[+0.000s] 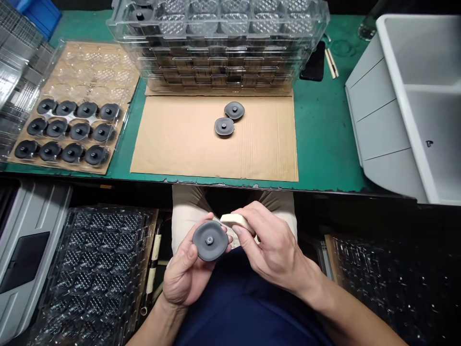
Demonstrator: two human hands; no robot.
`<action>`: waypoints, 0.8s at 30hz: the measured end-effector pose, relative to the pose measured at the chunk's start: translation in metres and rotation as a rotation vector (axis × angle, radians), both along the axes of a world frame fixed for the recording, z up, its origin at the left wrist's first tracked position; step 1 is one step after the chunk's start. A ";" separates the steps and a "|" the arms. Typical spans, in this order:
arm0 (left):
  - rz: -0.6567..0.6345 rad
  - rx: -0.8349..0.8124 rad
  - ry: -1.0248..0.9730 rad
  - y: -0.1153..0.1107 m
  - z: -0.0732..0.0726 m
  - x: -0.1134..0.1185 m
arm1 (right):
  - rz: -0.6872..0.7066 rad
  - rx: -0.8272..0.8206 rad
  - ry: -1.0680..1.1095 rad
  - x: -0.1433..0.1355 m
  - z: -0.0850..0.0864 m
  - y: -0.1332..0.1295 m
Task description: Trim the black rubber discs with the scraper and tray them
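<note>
A dark rounded disc [216, 246] with a small raised centre faces up in my left hand [183, 278], its thumb on the near left edge. Pinched between the thumb and fingers of my right hand [275, 242] is a cream-coloured pad [234, 220], just right of the disc's upper edge. Both hands are over the lap, in front of the table edge. Two similar discs, one [224, 127] slightly nearer and the other [234, 111] behind it, lie on the brown cardboard sheet [173, 139].
Stacked clear trays [223, 62] stand behind the cardboard. A clear tray [75, 120] with several dark discs lies at the left. To the right are a black phone [314, 65] and a white bin [382, 110]. More trays [97, 269] sit below the table at left.
</note>
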State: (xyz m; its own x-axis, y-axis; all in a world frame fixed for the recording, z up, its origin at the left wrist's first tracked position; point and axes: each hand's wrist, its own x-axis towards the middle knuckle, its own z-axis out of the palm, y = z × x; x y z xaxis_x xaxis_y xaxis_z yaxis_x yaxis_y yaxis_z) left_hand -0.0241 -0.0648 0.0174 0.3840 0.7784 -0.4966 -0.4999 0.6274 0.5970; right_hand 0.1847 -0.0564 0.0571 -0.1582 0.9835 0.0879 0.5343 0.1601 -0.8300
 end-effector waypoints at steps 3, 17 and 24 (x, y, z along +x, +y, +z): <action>0.048 -0.004 0.025 -0.004 -0.002 0.001 | 0.071 -0.010 -0.038 0.002 0.007 -0.002; 0.076 -0.239 0.034 0.003 0.009 0.009 | 0.306 -0.068 -0.278 0.008 0.013 -0.004; 0.038 -0.266 0.027 0.004 0.007 0.010 | 0.293 -0.083 -0.312 0.010 0.015 -0.003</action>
